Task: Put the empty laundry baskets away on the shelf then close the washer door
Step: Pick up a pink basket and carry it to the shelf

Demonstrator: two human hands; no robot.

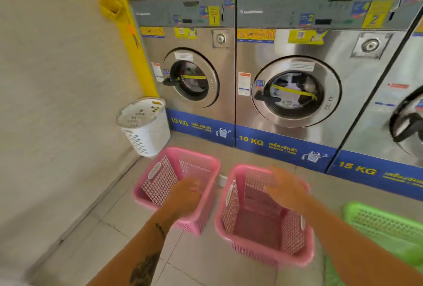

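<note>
Two empty pink laundry baskets stand side by side on the tiled floor in front of the washers: the left pink basket (160, 178) and the right pink basket (258, 228). My left hand (186, 194) hovers over the left basket's near right rim, fingers loosely curled, motion-blurred. Above the right basket's far rim is my right hand (286, 188), fingers spread, also blurred. Neither hand clearly grips anything. The third washer (409, 125), marked 15 KG at the right edge, seems to have its door ajar.
A white round basket (146, 127) leans in the corner by the left wall. A green basket (384, 228) sits at the right. Two 10 KG washers (194, 75) (295, 93) have shut doors with laundry inside. A small white object (222, 180) lies between the pink baskets.
</note>
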